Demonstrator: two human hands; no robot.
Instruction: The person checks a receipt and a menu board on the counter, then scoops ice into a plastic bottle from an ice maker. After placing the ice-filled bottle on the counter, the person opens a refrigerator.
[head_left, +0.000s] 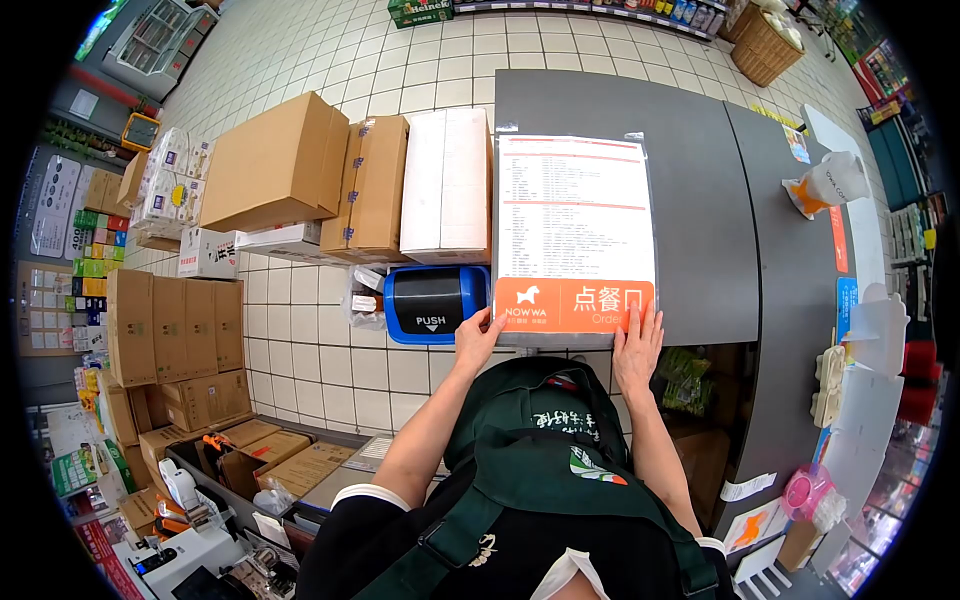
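A printed order sheet [575,215] under a clear cover lies flat on the dark grey counter [700,220], with an orange band and the word NOWWA along its near edge. My left hand [478,340] touches the near left corner of the sheet at the counter's edge, its fingers loosely extended. At the near right corner, my right hand [637,348] rests with fingers stretched out over the orange band. Neither hand shows anything lifted in it. Between my arms is my dark green apron [540,430].
A blue bin with a black PUSH lid [432,303] stands left of the counter. Behind it are a white carton [445,185] and brown cartons [275,160]. A tilted cup [825,185] is at the right. More boxes [175,330] are stacked at far left.
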